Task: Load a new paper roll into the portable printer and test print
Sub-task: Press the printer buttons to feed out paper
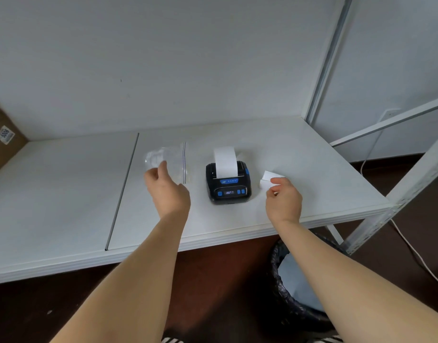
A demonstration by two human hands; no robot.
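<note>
Both forearms reach fwd over the front edge of the white worktop [299,149], bare, palms turned down/inward.

Left hand [168,191]: wrist slightly cocked, fingers stretched fwd and loosely spread, tips on the near edge of a clear zip bag [168,159] lying flat on the worktop, left of the printer. Thumb up beside the bag's crumpled left part. Contact w/ the plastic looks real, but can't tell whether it's pinched or just touched; hand is mostly open.

Right hand [283,199]: fingers curled in, thumb and forefinger closed on a small white paper piece [268,178], which sticks out up-left from the fingertips, just right of the printer. Whether the paper also rests on the worktop can't be told.

Portable printer [228,183]: black w/ blue buttons, sits near the middle of the right worktop panel, closer to the front edge than the back, between the 2 hands, touched by neither. Small display lit. A white paper strip [225,162] rises from its slot and curves back over the top.

Below the front edge, under the right forearm: bin w/ black liner [287,300]. Cardboard box [2,142] at far left back corner.
</note>
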